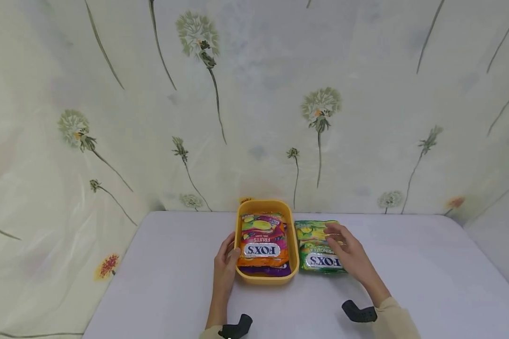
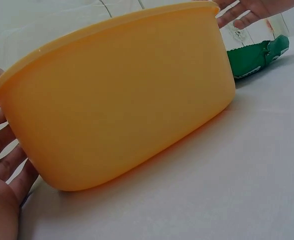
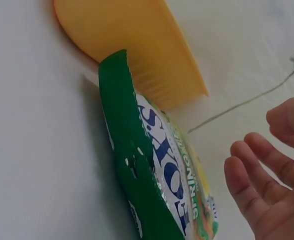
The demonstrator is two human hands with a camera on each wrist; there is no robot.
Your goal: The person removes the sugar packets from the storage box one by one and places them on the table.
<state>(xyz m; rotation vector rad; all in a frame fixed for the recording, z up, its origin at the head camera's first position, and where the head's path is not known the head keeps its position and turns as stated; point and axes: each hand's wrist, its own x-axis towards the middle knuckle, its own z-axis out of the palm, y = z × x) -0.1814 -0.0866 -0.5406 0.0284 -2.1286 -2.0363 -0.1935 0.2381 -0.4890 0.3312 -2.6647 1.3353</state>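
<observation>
A yellow plastic container point(image 1: 266, 280) stands on the table with its open top up. Inside lies an orange-and-red Fox's Fruits candy bag point(image 1: 264, 235), over a purple bag point(image 1: 265, 271). My left hand point(image 1: 226, 268) holds the container at its left side, thumb at the rim and fingers along the outer wall point(image 2: 122, 100). Right of the container a green Fox's Spring Tea candy bag point(image 1: 318, 242) lies flat. Just over its right part hovers my right hand point(image 1: 351, 252), fingers loosely bent; in the right wrist view a gap separates the fingertips point(image 3: 235, 172) from the bag.
The white-covered table point(image 1: 165, 273) ends at the back against a hanging cloth point(image 1: 258, 117) printed with dandelions. A black wrist mount point(image 1: 236, 326) sits on the left forearm and another black mount point(image 1: 359, 312) on the right.
</observation>
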